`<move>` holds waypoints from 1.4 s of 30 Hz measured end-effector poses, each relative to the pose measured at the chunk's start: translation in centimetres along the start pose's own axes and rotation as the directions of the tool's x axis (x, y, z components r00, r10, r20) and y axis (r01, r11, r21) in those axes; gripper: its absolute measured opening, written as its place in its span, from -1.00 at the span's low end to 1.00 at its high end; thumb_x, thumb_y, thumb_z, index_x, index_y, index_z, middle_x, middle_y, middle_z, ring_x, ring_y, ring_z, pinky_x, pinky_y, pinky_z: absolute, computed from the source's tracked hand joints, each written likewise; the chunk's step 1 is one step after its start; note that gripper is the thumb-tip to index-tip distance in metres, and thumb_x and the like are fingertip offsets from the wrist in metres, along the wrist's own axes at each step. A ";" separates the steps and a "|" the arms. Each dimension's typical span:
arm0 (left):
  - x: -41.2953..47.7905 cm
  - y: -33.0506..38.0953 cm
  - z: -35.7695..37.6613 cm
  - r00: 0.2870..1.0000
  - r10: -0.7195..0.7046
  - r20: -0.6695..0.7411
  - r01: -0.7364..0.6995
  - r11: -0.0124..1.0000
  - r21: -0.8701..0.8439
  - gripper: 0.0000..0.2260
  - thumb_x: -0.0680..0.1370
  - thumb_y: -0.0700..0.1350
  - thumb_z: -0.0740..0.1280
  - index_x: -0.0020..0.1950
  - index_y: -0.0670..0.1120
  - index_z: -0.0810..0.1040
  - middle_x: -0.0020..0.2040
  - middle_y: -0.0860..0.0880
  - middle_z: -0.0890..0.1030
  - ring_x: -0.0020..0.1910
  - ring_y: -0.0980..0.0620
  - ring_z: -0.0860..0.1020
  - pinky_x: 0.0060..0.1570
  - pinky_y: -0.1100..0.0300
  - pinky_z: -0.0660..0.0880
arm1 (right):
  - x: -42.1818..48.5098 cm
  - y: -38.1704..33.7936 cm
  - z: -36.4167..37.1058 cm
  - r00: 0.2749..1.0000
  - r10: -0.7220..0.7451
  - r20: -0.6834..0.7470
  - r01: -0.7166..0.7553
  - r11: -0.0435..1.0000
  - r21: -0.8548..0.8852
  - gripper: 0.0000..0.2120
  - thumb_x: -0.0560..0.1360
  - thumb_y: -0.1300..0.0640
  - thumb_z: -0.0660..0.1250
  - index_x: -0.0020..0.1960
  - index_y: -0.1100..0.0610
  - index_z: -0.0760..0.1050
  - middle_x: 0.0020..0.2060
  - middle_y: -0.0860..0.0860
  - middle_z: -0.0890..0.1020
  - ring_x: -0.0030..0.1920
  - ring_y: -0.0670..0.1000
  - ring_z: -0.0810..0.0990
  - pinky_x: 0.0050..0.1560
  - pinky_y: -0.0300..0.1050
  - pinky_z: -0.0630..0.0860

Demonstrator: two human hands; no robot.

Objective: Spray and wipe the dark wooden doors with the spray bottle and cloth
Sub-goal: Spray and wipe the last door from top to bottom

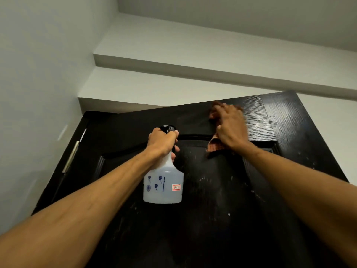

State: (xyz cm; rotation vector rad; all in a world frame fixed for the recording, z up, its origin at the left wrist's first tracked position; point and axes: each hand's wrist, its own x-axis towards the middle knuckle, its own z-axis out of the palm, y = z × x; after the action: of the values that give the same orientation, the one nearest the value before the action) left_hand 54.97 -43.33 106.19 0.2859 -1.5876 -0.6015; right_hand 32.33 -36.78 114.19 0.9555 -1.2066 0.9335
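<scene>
While the left hand (163, 141) grips the spray bottle (163, 187) by its neck, hanging upright before the door (222, 219), the right hand (229, 124) presses the cloth (214, 145) flat near the door's top edge, nearer the dusty panel below.

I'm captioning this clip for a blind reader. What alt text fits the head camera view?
A person's right hand presses an orange-brown cloth against the top of a dark wooden door, while the left hand grips a pale spray bottle by its neck in front of it. White specks dot the door; grey-white walls rise above.
</scene>
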 end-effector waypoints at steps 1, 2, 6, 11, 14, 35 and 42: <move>0.1 -0.1 0.0 1.000 -0.005 -0.012 0.005 1.000 0.008 -0.75 0.69 -0.02 0.32 0.03 -0.21 0.61 -0.15 -0.20 0.69 -0.47 0.00 0.53 -0.47 0.17 0.52 | -0.2 0.3 -0.1 0.994 0.103 -0.037 -0.103 0.995 -0.009 -0.32 0.51 0.19 0.32 0.61 0.03 0.23 0.57 0.13 0.30 0.58 0.19 0.21 0.62 0.16 0.01; 0.4 -0.2 -0.2 1.000 -0.003 -0.031 0.004 1.000 0.024 -0.75 0.69 -0.02 0.32 0.03 -0.20 0.61 -0.15 -0.19 0.70 -0.46 -0.01 0.53 -0.45 0.16 0.53 | -0.8 -0.5 -0.1 0.993 0.098 -0.058 -0.099 0.995 -0.018 -0.32 0.51 0.18 0.32 0.61 0.04 0.22 0.57 0.14 0.30 0.58 0.19 0.20 0.62 0.15 -0.02; 1.1 -0.7 -0.9 0.999 0.023 -0.040 -0.019 0.994 0.104 -0.78 0.69 0.01 0.31 0.06 -0.14 0.61 -0.11 -0.18 0.70 -0.36 -0.06 0.57 -0.34 0.11 0.55 | -2.4 -4.4 1.7 0.889 -0.424 0.175 0.411 0.906 0.104 -0.29 0.46 0.19 0.26 0.60 0.00 0.26 0.58 0.06 0.30 0.59 0.11 0.20 0.61 0.12 0.06; 1.9 -0.2 0.3 0.998 0.059 0.020 -0.060 0.995 0.077 -0.74 0.70 0.00 0.29 0.04 -0.18 0.61 -0.08 -0.21 0.70 -0.37 -0.04 0.55 -0.38 0.13 0.52 | 1.4 3.5 -1.4 1.000 -0.028 0.002 0.028 1.000 -0.002 -0.38 0.49 0.14 0.28 0.54 -0.02 0.32 0.52 0.06 0.38 0.53 0.15 0.31 0.57 0.15 0.14; 2.2 1.0 2.3 0.997 0.059 0.057 -0.060 0.998 0.027 -0.74 0.69 0.00 0.30 0.05 -0.19 0.62 -0.06 -0.22 0.71 -0.40 -0.02 0.54 -0.41 0.15 0.51 | 0.2 4.7 -2.1 0.998 0.051 -0.034 -0.053 0.998 -0.045 -0.36 0.50 0.14 0.27 0.58 0.02 0.28 0.56 0.11 0.32 0.57 0.18 0.23 0.61 0.16 0.06; -0.7 8.4 16.1 0.982 0.086 0.171 -0.062 0.988 -0.142 -0.72 0.68 0.00 0.32 0.06 -0.23 0.62 -0.08 -0.25 0.72 -0.48 0.00 0.51 -0.49 0.21 0.49 | -0.8 18.2 -8.7 0.991 0.134 0.004 -0.134 0.988 0.073 -0.38 0.57 0.20 0.28 0.60 0.00 0.27 0.57 0.06 0.30 0.54 0.13 0.25 0.58 0.15 0.20; -2.0 8.3 17.6 0.982 0.069 0.174 -0.051 0.993 -0.109 -0.71 0.68 0.01 0.32 0.03 -0.21 0.64 -0.13 -0.20 0.73 -0.45 0.00 0.55 -0.46 0.19 0.51 | -3.5 16.1 -7.0 0.939 -0.292 0.182 0.271 0.954 0.131 -0.33 0.53 0.20 0.21 0.63 -0.04 0.23 0.63 0.01 0.22 0.61 0.07 0.15 0.62 0.06 0.06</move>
State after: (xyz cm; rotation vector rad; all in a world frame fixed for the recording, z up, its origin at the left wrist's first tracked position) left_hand 39.36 -31.79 108.81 0.1077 -1.7227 -0.6754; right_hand 18.93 -25.17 111.49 1.2938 -1.1570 0.6882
